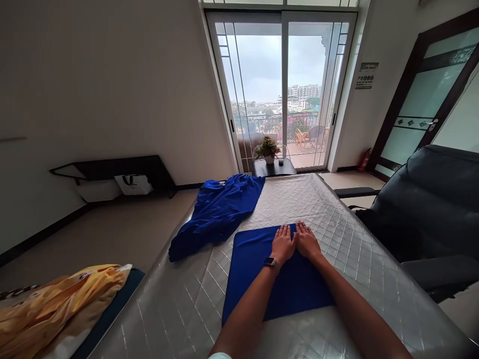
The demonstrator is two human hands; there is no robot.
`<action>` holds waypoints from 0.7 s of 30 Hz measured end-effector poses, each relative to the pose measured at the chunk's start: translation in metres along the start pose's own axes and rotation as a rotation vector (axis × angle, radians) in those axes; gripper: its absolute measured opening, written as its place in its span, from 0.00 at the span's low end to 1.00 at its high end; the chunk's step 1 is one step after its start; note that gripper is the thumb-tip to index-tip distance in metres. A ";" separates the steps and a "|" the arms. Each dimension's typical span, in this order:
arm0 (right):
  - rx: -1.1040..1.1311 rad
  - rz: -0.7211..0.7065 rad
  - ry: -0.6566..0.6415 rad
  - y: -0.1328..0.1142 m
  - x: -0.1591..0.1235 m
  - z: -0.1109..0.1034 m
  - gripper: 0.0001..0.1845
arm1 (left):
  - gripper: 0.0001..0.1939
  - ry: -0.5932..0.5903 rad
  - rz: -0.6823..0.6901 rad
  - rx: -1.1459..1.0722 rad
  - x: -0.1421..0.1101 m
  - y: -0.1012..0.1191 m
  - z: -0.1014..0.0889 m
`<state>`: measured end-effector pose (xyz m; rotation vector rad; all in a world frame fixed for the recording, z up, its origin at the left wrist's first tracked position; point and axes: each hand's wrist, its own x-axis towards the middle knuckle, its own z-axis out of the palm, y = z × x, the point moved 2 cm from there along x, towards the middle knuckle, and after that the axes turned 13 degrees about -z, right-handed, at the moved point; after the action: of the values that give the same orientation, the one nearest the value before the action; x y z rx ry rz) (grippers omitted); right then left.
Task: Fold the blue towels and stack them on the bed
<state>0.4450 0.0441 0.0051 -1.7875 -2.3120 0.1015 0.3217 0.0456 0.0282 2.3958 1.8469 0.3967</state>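
A blue cloth (250, 264), folded into a flat rectangle, lies on the silver quilted table cover (179, 304). My left hand (283, 244) rests flat on the upper part of the cloth, fingers stretched out, a watch on its wrist. Beside it, thumbs almost touching, my right hand (307, 241) lies flat near the cloth's far right corner. Neither hand grips anything. Farther off to the left, a crumpled blue garment (220, 209) is spread loosely over the cover's far left edge.
Yellow patterned fabric (86, 294) lies at the lower left. A black armchair (434, 204) stands close on the right. Beyond the far edge, a small table holds a potted plant (268, 149) before the sliding glass door (258, 75). A low black rack (112, 174) stands by the left wall.
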 end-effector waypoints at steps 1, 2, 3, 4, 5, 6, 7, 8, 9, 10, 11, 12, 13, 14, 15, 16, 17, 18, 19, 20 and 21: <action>0.006 0.002 0.002 0.000 0.000 -0.001 0.35 | 0.35 -0.001 -0.021 0.005 0.001 -0.008 0.001; 0.013 0.007 0.003 -0.001 0.000 -0.001 0.35 | 0.36 -0.002 -0.044 0.012 0.000 -0.019 0.000; 0.020 0.016 0.004 -0.001 0.001 -0.001 0.35 | 0.37 -0.001 -0.068 0.021 -0.002 -0.034 -0.002; 0.027 0.026 0.002 -0.002 0.001 -0.001 0.35 | 0.38 0.001 -0.098 0.031 -0.005 -0.051 -0.005; 0.033 0.035 -0.002 -0.002 0.001 -0.001 0.36 | 0.39 0.003 -0.133 0.043 -0.009 -0.069 -0.009; 0.037 0.039 -0.008 -0.002 0.002 -0.001 0.36 | 0.40 0.005 -0.172 0.056 -0.013 -0.089 -0.014; 0.041 0.038 -0.013 -0.002 0.002 -0.001 0.36 | 0.41 0.009 -0.212 0.071 -0.018 -0.109 -0.019; 0.044 0.034 -0.016 -0.002 0.002 -0.001 0.36 | 0.42 0.014 -0.251 0.085 -0.022 -0.128 -0.024; 0.046 0.027 -0.018 -0.002 0.002 -0.001 0.36 | 0.42 0.020 -0.287 0.099 -0.026 -0.145 -0.028; 0.045 0.022 -0.017 -0.001 0.002 -0.001 0.36 | 0.42 0.025 -0.317 0.111 -0.030 -0.159 -0.032; 0.043 0.017 -0.015 -0.001 0.001 -0.001 0.36 | 0.42 0.031 -0.337 0.120 -0.032 -0.171 -0.034; 0.038 0.014 -0.013 -0.001 0.001 -0.001 0.36 | 0.41 0.035 -0.349 0.126 -0.035 -0.179 -0.036; 0.032 0.014 -0.012 0.000 0.001 0.000 0.36 | 0.41 0.038 -0.353 0.129 -0.036 -0.185 -0.037; 0.026 0.015 -0.014 0.000 0.000 0.000 0.36 | 0.42 0.041 -0.354 0.130 -0.037 -0.188 -0.037; 0.021 0.017 -0.021 -0.001 0.001 0.000 0.36 | 0.42 0.043 -0.352 0.131 -0.037 -0.189 -0.036; 0.017 0.023 -0.032 -0.001 0.001 0.001 0.36 | 0.42 0.046 -0.351 0.130 -0.038 -0.189 -0.035; 0.015 0.031 -0.049 -0.001 0.001 0.001 0.37 | 0.43 0.048 -0.351 0.128 -0.038 -0.189 -0.034; 0.013 0.041 -0.070 -0.002 0.002 0.002 0.37 | 0.43 0.051 -0.350 0.126 -0.038 -0.188 -0.033; 0.013 0.051 -0.092 -0.002 0.003 0.002 0.37 | 0.42 0.054 -0.350 0.124 -0.038 -0.187 -0.032; 0.013 0.060 -0.113 -0.002 0.004 0.002 0.37 | 0.42 0.058 -0.349 0.122 -0.038 -0.187 -0.032; 0.014 0.066 -0.131 -0.001 0.006 0.002 0.37 | 0.42 0.061 -0.347 0.120 -0.038 -0.187 -0.032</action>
<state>0.4421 0.0496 0.0046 -1.9038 -2.3334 0.2521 0.1291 0.0554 0.0101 2.0876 2.3183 0.3378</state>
